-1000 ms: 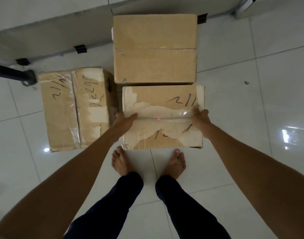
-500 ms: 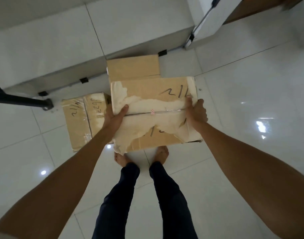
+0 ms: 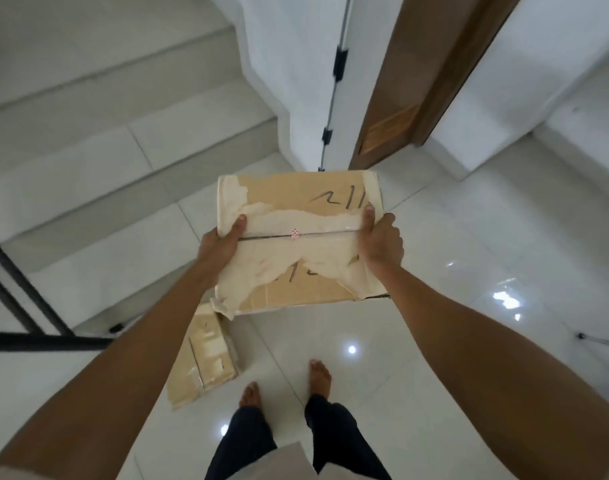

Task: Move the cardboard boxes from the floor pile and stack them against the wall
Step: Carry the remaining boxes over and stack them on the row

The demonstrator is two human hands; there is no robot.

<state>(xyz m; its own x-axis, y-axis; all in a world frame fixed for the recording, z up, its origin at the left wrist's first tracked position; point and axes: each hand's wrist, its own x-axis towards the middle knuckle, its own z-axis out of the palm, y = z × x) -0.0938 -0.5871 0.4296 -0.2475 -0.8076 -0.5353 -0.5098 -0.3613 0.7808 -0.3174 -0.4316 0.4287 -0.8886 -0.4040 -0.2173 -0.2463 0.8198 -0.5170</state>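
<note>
**A:** glossy white tiled floor (image 3: 452,237) with ceiling-light glare all over it, white steps (image 3: 105,140) going up on the left, white wall corner (image 3: 289,81) dead ahead and a brown wooden door (image 3: 400,81) beside it. What can't you make out?

**B:** quite a bit tbh. The carried box (image 3: 296,244) only shows its top, so its sides and underside are hidden, and most of each hand's fingers disappear round its edges. The scrawl on top looks like "2/1" something but the torn paper eats the rest. The second box (image 3: 206,358) on the floor is half covered by the left forearm. Dark metal bars (image 3: 36,337) get cut off at the left edge, and a thin leg of something is clipped at the right edge.

**A:** and the hands?

**B:** left hand (image 3: 216,247) grips the box's left end, thumb on top. Right hand (image 3: 381,244) clamps the right end the same way. The box is up in the air in front of the person, above the floor, between the bare feet (image 3: 318,374) and the wall corner.

**A:** orientation?

**B:** long axis runs left to right, tape seam along it, top face up and roughly level. Floor box's long side runs away from the camera instead.
</note>
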